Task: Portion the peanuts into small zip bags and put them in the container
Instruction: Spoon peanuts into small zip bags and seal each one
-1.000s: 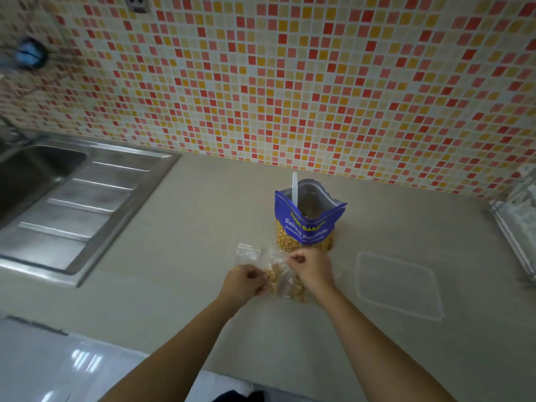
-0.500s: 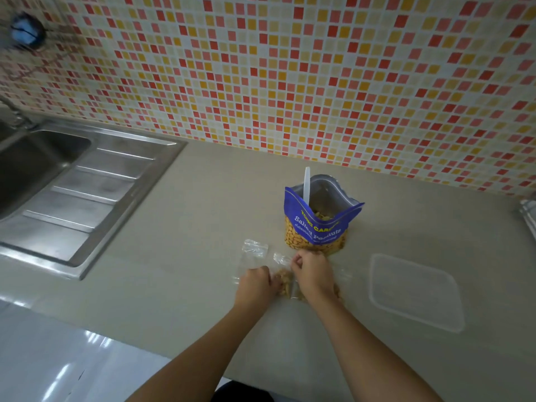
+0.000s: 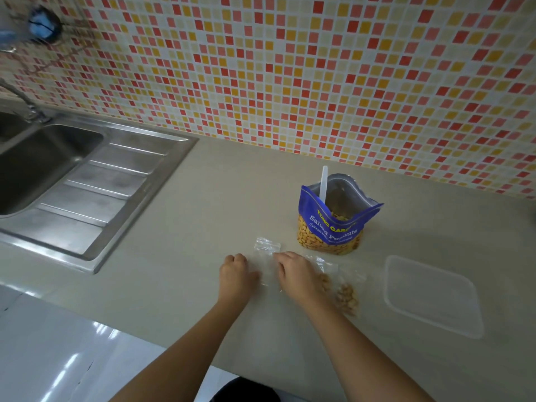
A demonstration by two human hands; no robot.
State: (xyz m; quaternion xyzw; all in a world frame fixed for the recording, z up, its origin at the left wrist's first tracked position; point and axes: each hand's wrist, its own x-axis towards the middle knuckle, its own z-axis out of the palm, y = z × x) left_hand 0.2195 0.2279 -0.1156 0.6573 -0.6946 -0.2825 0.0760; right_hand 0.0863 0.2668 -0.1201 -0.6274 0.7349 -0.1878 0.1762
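As I watch through the head camera, the left hand sits on the counter with knuckles up and fingers curled under. Its thumb side is right at the edge of a clear zip bag. The plastic is so see-through that I cannot tell if the hand pinches it. The right hand lies palm down on the same bag, fingers almost straight, pressing the thin plastic flat. Both bare forearms reach up from the bottom of the view.

Just right of the right hand lie two filled zip bags, crinkly and shiny, with lumpy tan peanuts inside. A small empty zip bag lies flat just past the fingers. Behind that stands the peanut pouch, blue and glossy, with its top open and a white plastic spoon handle sticking out. The container is off to the right, clear, flat and square-ish with round corners, apart from the bags. Far left is a shiny steel sink with ridges. Small red, orange and cream tiles cover the wall.
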